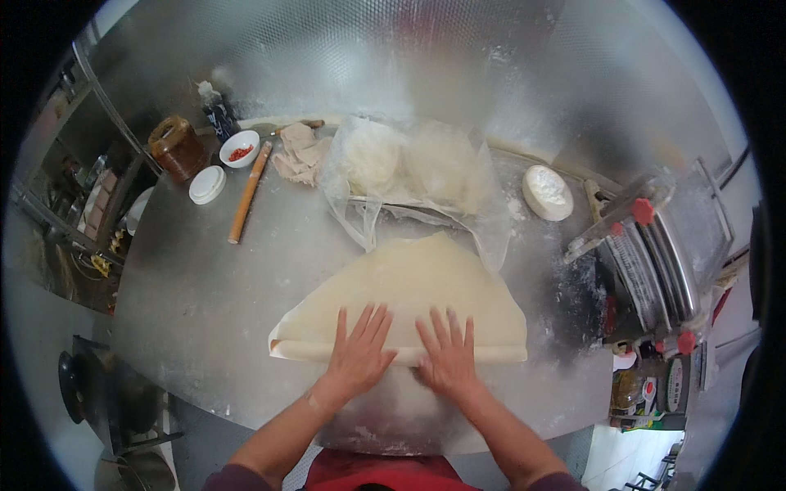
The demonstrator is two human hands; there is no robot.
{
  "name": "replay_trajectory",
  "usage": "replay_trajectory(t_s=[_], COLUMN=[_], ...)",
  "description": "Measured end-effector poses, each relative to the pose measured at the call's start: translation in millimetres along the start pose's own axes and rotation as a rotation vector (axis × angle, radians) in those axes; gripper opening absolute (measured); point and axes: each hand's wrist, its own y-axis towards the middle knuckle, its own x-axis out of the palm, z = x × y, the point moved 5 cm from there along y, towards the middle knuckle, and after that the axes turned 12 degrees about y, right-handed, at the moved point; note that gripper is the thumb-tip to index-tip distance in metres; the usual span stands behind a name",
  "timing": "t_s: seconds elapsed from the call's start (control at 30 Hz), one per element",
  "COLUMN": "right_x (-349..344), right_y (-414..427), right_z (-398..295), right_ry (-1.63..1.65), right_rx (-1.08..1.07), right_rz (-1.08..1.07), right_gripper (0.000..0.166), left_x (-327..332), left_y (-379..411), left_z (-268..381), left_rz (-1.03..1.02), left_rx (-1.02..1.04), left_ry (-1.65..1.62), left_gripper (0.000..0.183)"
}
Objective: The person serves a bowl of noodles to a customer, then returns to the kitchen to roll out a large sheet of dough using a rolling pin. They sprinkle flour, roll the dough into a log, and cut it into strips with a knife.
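A wide thin sheet of dough (424,276) lies on the metal worktop, its near edge wrapped around a rolling pin whose tip (275,345) shows at the left end. My left hand (361,353) rests palm down on the left part of the wrapped roll, fingers spread. On the roll's right part lies my right hand (448,356), also flat with fingers apart and slightly blurred. Just beyond the sheet, clear plastic (417,166) covers pale masses that look like dough. A second wooden rolling pin (250,193) lies to the left.
At the back left stand a brown jar (178,147), a dark bottle (218,110), a bowl with red pieces (240,149), a white lid (207,185) and a cloth (301,153). A container of white powder (548,193) and a roller machine (657,264) stand at right.
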Motion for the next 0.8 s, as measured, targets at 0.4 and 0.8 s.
replay_trajectory(t_s=[0.4, 0.8], right_x=[-13, 25], right_y=[81, -73], right_z=[53, -10], right_ry=[-0.017, -0.05], right_rx=[-0.149, -0.098], right_rz=[0.075, 0.067], right_gripper=[0.077, 0.046], left_x=[9, 26], left_y=[78, -90], left_z=[-46, 0], left_rz=[0.133, 0.124], left_rx=[0.043, 0.141], left_ry=[0.03, 0.087], left_gripper=[0.065, 0.057])
